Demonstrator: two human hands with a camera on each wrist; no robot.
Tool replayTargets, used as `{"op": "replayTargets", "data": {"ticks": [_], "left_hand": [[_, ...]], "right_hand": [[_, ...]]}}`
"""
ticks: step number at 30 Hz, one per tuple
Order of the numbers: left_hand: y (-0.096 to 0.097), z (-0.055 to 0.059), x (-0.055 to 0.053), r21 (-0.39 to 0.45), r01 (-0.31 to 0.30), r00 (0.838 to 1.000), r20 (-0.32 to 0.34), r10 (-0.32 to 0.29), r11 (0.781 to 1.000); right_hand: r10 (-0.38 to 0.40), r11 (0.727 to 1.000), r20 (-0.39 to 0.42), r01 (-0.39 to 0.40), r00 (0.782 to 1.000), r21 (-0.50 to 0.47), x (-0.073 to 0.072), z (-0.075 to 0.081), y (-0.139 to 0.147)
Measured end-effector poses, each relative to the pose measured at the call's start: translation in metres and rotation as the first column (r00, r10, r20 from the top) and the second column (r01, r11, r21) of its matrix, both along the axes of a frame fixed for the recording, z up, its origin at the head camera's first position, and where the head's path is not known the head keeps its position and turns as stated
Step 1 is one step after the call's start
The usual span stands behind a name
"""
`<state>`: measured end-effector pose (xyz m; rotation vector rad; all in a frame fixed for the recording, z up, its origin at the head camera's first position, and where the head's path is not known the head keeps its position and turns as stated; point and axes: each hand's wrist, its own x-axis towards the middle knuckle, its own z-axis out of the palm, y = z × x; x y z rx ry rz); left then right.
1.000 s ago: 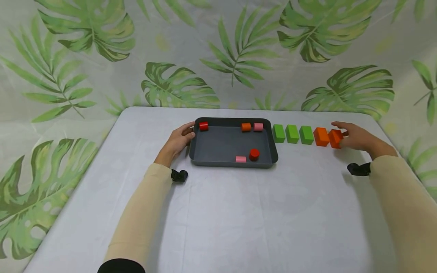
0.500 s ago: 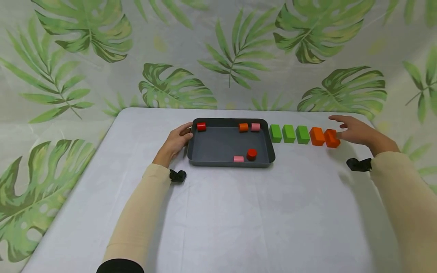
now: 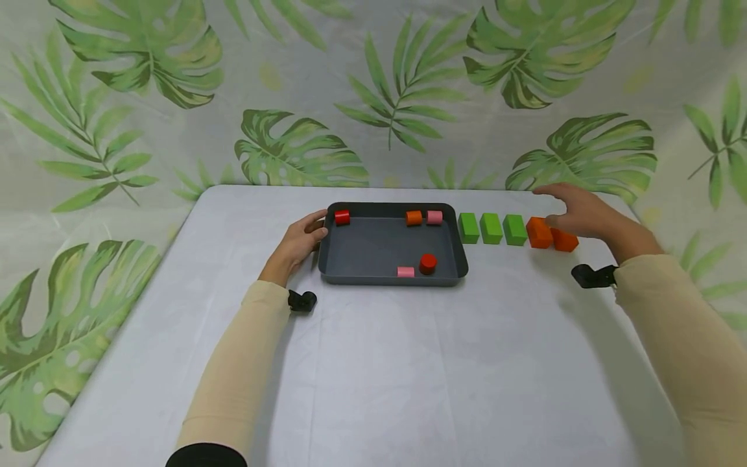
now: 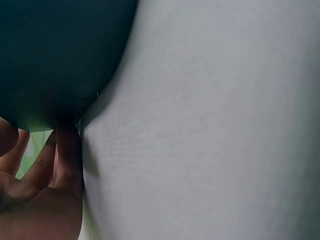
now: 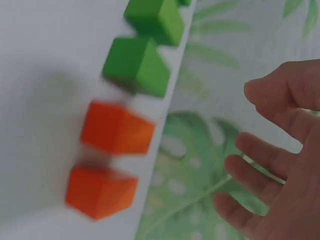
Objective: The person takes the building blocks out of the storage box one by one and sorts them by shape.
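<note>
A dark grey tray lies on the white table. My left hand is at its left end, with fairly straight fingertips touching the outer wall; in the left wrist view fingers meet the tray's side. My right hand hovers over the right end of a row of blocks, fingers spread and holding nothing. Below it are two orange blocks, the nearer-to-centre one and the end one, partly covered by the hand. In the right wrist view the fingers are apart from the blocks.
Three green blocks stand between the tray and the orange ones. Inside the tray are a red cylinder, an orange cylinder, a pink cylinder, another pink cylinder and an upright red cylinder. A leaf-print cloth hangs behind.
My right hand has let go of the end orange block, lifted off and shifted left above the orange blocks. The left hand stays at the tray. The head view has shifted slightly.
</note>
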<state>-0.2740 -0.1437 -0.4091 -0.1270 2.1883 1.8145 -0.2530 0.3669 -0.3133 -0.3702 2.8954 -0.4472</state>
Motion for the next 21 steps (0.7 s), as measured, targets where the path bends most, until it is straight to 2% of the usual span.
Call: {"op": "replayTargets", "data": {"ticks": [5,13,17,21], "left_hand": [[0.000,-0.003,-0.002,0.008,-0.008,1.000,0.008,0.008,1.000],[0.000,-0.002,-0.001,-0.007,0.000,1.000,-0.006,0.000,1.000],[-0.001,-0.003,-0.001,-0.013,-0.002,1.000,-0.006,0.002,1.000],[-0.001,-0.004,-0.002,-0.017,-0.005,1.000,-0.005,0.005,1.000]], "right_hand": [[0.082,0.996,-0.073,-0.083,0.994,-0.020,0.001,0.009,-0.029],[0.211,0.975,-0.109,-0.217,0.971,-0.052,0.013,0.016,-0.075],[0.249,0.963,-0.106,-0.258,0.963,-0.084,0.018,0.014,-0.095],[0.281,0.954,-0.090,-0.288,0.956,-0.079,0.018,0.005,-0.112]]}}
